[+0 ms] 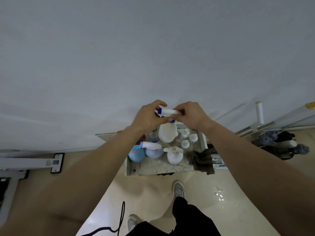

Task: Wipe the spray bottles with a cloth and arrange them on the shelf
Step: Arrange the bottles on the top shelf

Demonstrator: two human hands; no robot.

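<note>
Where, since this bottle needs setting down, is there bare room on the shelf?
Bare: the front strip of the shelf, bordered by the blue bottle, the front white bottle and the dark cloth. Crowded: the back, around the small white bottles, near the held spray bottle.

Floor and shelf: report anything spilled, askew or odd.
Wet patches glisten on the floor beside the shoe, like a spill. The dark cloth hangs crumpled over the shelf's right edge while left hand and right hand grip the spray bottle.
</note>
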